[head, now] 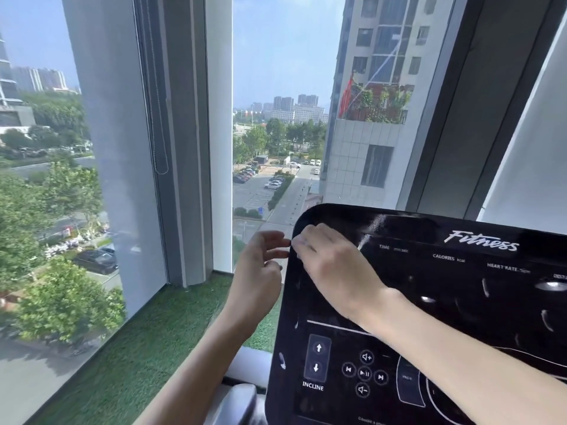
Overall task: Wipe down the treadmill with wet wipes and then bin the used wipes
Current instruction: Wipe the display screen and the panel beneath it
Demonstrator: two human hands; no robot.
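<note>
Black console (460, 305) under arched right hand (331, 265)

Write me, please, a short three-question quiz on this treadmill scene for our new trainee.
1. True or false: the right hand lies palm-down on the upper left corner of the treadmill console.
2. Which word stands under the two arrow buttons? A) SPEED B) INCLINE C) VOLUME
3. Fill in: the ledge below the window is covered with green ____.
Key: 1 true; 2 B; 3 artificial grass.
</note>
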